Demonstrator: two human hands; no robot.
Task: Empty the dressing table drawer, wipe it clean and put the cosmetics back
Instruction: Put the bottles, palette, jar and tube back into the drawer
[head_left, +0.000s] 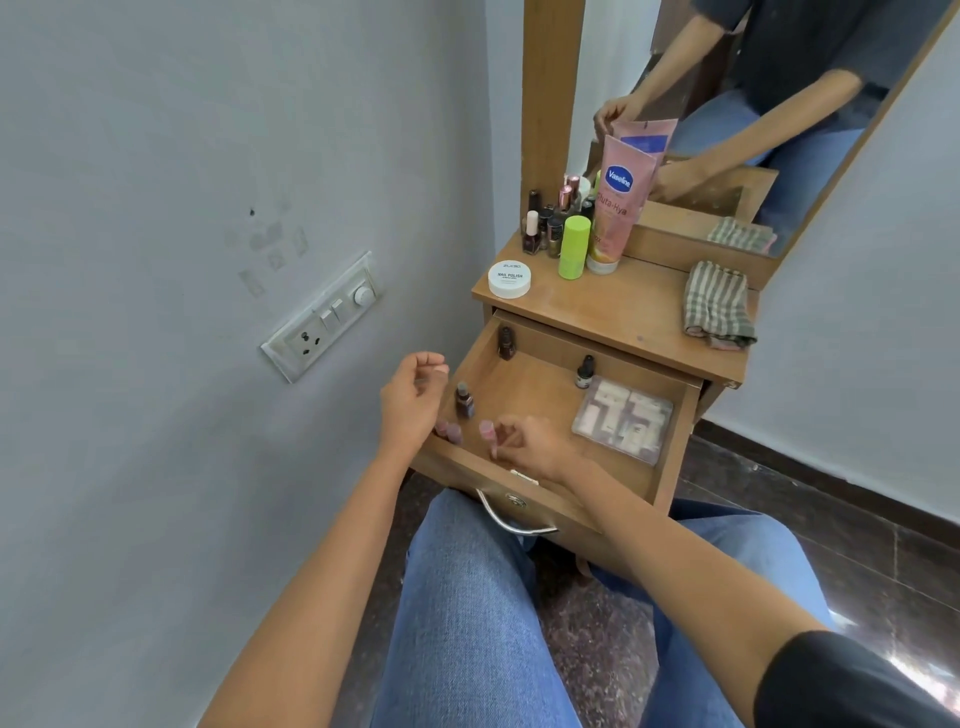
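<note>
The wooden drawer (524, 387) is pulled open over my knees. Inside it my right hand (535, 441) pinches a pink nail polish bottle (488, 434) near the front. My left hand (413, 397) hovers beside the drawer's left wall, fingers loosely curled and holding nothing. Still in the drawer are a dark bottle (464, 400), two pinkish bottles (449, 432) in the front left corner, a dark bottle (506, 343) at the back left, a small dropper bottle (585, 371) and a clear plastic case (623, 418) on the right.
On the table top (613, 306) stand several nail polish bottles (545, 228), a green bottle (574, 247), a pink Vaseline tube (618, 202), a white jar (509, 279) and a striped cloth (719, 306). A mirror (727, 130) rises behind. A switchboard (324, 317) is on the left wall.
</note>
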